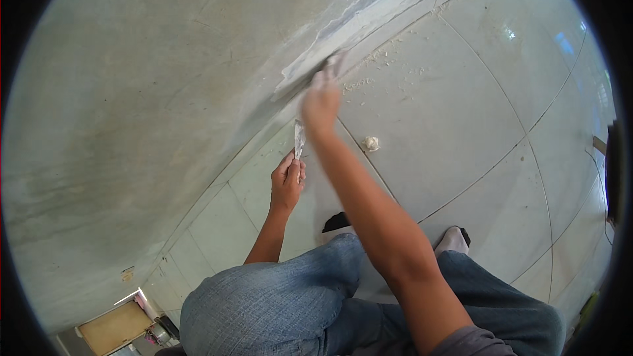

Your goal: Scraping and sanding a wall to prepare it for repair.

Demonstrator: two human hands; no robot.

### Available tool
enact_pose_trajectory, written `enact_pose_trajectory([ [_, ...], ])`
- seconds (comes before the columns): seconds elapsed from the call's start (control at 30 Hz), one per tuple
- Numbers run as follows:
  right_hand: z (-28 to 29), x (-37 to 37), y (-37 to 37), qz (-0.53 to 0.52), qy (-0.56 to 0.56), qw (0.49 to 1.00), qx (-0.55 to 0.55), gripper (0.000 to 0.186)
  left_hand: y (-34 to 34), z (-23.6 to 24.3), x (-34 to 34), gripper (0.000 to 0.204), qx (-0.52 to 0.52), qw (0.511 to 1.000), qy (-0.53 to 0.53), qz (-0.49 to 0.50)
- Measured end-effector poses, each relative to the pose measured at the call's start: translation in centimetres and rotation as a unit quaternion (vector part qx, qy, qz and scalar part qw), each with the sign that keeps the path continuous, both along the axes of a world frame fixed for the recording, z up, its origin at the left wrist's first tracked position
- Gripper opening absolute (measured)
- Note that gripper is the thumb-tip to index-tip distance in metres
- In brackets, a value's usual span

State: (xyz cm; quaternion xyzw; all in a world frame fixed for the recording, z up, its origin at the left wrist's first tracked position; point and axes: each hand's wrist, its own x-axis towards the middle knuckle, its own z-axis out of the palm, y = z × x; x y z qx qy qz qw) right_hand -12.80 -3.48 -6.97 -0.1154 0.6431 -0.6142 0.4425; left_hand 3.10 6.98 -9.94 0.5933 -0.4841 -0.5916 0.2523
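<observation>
My left hand (287, 181) is closed around a putty knife (299, 138), its pale, smeared blade pointing up beside the foot of the wall. Farther out, my right hand (321, 102) is pressed close to the lower wall, its fingers bent and blurred. A thin tool seems to be in it, with a dark edge against the wall, too smeared to name. Rough white filler (343, 26) runs in a strip along the bottom of the grey wall (165, 79), just beyond my right hand.
Pale crumbs (376, 56) lie scattered on the tiled floor (455, 105) along the wall. A whitish lump (371, 144) sits on a tile right of my forearm. My bent knees (277, 296) fill the near side. A dark object (614, 171) stands at the far right edge.
</observation>
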Motion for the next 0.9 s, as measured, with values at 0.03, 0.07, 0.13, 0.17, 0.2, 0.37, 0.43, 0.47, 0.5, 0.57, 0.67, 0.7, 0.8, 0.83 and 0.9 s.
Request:
enact_pose_trajectory([
  [0.03, 4.9, 2.1, 0.9, 0.09, -0.05, 0.994, 0.041, 0.048, -0.1, -0.7, 1.9, 0.037, -0.004, 1.0, -0.013, 0.008],
  [0.07, 6.1, 5.3, 1.8, 0.077, 0.023, 0.996, -0.035, 0.048, -0.1, -2.6, 3.4, 0.031, -0.033, 0.998, -0.033, 0.043],
  [0.13, 6.8, 8.3, 5.3, 0.086, 0.053, 0.989, -0.109, 0.047, 0.5, -3.5, 1.9, 0.026, -0.044, 0.996, -0.038, 0.072],
  [0.17, 7.4, 8.6, 6.6, 0.109, 0.0, 0.987, -0.118, 0.046, 1.1, -2.3, 0.6, 0.024, -0.012, 0.997, -0.031, 0.065],
  [0.2, 7.1, 7.9, 7.1, 0.107, 0.005, 0.987, -0.119, 0.046, 1.0, -0.8, -0.6, 0.022, 0.012, 0.998, -0.026, 0.056],
  [0.37, 2.1, 1.8, 6.1, -0.031, -0.037, 0.998, -0.041, 0.035, 0.7, 1.1, -0.2, 0.026, -0.048, 0.998, -0.024, 0.04],
  [0.43, -1.4, 0.2, 3.2, -0.048, -0.01, 0.998, -0.028, 0.036, 0.9, 0.9, -1.0, 0.024, -0.053, 0.998, -0.013, 0.043],
  [0.47, -2.5, -0.3, 1.8, -0.055, 0.059, 0.997, -0.01, 0.037, 0.9, 0.5, -1.7, 0.022, -0.056, 0.998, -0.003, 0.043],
  [0.5, -3.0, -0.5, 0.8, -0.064, 0.128, 0.99, 0.009, 0.039, 1.0, 0.1, -2.1, 0.022, -0.054, 0.998, 0.006, 0.037],
  [0.57, -0.8, 3.0, 0.8, 0.015, 0.208, 0.978, -0.013, 0.043, 1.0, 0.1, -1.2, 0.018, -0.029, 0.999, -0.005, 0.017],
  [0.67, 5.8, 7.4, 3.7, 0.093, 0.084, 0.991, -0.044, 0.046, 0.8, -2.3, 1.3, 0.021, 0.036, 0.995, -0.036, 0.087],
  [0.7, 8.4, 6.4, 5.0, 0.19, -0.074, 0.979, -0.025, 0.046, 0.9, -1.2, 1.0, 0.018, 0.014, 0.997, -0.028, 0.066],
  [0.8, 8.8, 5.9, 5.9, -0.014, -0.069, 0.996, -0.05, 0.045, 0.7, -2.7, 1.7, 0.018, 0.018, 0.997, -0.044, 0.057],
  [0.83, 7.5, 5.6, 5.2, -0.086, -0.022, 0.989, -0.121, 0.047, 0.6, -3.1, 1.0, 0.018, 0.011, 0.998, -0.035, 0.055],
  [0.9, 5.5, 5.1, 3.7, -0.106, 0.097, 0.98, -0.137, 0.05, 0.6, -3.7, 0.2, 0.02, 0.017, 0.997, -0.026, 0.069],
])
